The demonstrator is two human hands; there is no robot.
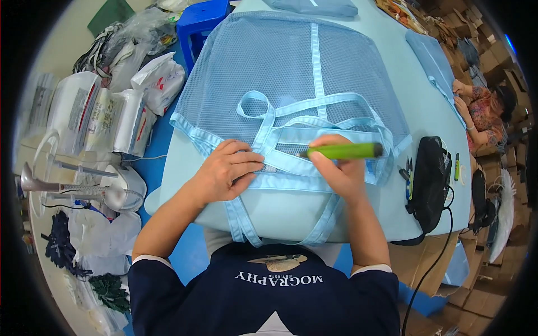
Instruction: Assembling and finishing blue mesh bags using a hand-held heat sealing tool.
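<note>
A large blue mesh bag (280, 61) with light-blue fabric trim lies spread over the pale table in front of me. Its light-blue straps (319, 101) loop across the middle, and another strap loop (246, 224) hangs over the near edge. My left hand (227, 171) rests on the bag's near trim, palm down with fingers bent and pressing on the fabric. In my right hand (342, 173) is a thick green marker (350, 150) with a dark end. Its dark tip points left, close to the mesh and trim; contact is unclear.
A black pouch (430, 185), pens (410, 179) and a cable lie on the table's right. A blue stool (202, 25) stands at the far left, near plastic-wrapped packs (75, 112) and a garment steamer (120, 187). Another person (485, 115) handles blue fabric at the right.
</note>
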